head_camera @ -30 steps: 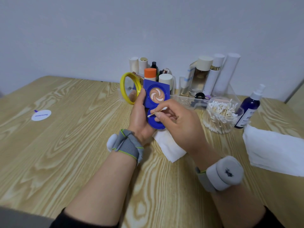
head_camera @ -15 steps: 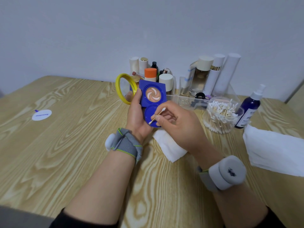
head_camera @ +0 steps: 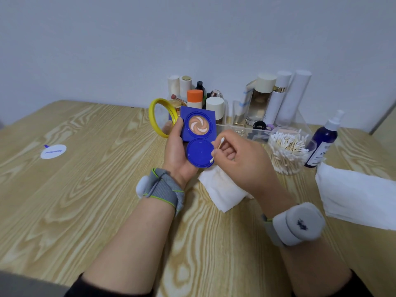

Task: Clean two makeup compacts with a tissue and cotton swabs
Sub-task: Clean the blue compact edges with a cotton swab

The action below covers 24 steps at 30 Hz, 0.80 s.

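My left hand (head_camera: 176,151) holds an open blue makeup compact (head_camera: 198,133) above the table. Its square half shows a swirled beige and white powder pan; its round inner lid hangs open toward me. My right hand (head_camera: 240,161) pinches a cotton swab (head_camera: 216,150), whose lower tip touches the right rim of the round lid. A folded white tissue (head_camera: 221,189) with faint stains lies on the table under my right hand. A yellow-rimmed round compact (head_camera: 161,116) stands open just behind my left hand.
A clear jar of cotton swabs (head_camera: 287,150) stands to the right, beside a dark blue spray bottle (head_camera: 323,144). A clear organiser with bottles and tubes (head_camera: 267,99) lines the wall. A white cloth (head_camera: 355,194) lies at the right edge, a round white sticker (head_camera: 53,151) at the left.
My right hand has swung the swab from the lid's middle down to its right rim. The compact has tipped slightly, showing more of the round lid.
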Each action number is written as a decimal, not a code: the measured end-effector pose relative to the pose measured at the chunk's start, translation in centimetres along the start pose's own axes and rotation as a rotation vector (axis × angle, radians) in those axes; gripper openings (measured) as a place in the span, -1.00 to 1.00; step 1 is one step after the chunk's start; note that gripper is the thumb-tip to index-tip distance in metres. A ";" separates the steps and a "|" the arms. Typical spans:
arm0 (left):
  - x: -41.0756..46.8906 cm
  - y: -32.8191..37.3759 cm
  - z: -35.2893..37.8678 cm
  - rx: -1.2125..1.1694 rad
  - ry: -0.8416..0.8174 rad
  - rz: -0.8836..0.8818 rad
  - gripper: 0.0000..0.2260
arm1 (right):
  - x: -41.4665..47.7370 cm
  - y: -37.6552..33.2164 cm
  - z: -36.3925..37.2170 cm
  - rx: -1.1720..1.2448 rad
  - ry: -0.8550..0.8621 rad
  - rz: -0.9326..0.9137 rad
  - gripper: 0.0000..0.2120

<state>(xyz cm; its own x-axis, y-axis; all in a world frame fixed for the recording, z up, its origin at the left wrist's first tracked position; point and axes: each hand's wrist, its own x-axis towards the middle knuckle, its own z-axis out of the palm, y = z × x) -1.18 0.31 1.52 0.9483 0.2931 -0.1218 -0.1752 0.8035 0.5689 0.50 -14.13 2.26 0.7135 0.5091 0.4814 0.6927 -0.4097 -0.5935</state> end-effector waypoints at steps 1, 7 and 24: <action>-0.1 0.0 0.1 0.006 -0.003 -0.008 -0.62 | 0.1 0.1 0.0 -0.012 0.015 -0.005 -0.93; 0.0 -0.3 0.1 0.036 -0.015 0.001 -0.65 | 0.1 0.4 -0.1 -0.120 0.137 -0.073 -0.93; -0.1 -1.0 0.1 0.142 -0.022 -0.125 -0.53 | 0.2 -0.1 0.1 0.201 0.167 -0.037 -0.95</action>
<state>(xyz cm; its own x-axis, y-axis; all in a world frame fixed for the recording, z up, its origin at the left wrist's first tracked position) -1.05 -0.57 1.09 0.9662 0.1826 -0.1819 -0.0178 0.7513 0.6597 0.53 -13.89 2.32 0.7069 0.3822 0.5952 0.6960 -0.2262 -0.6815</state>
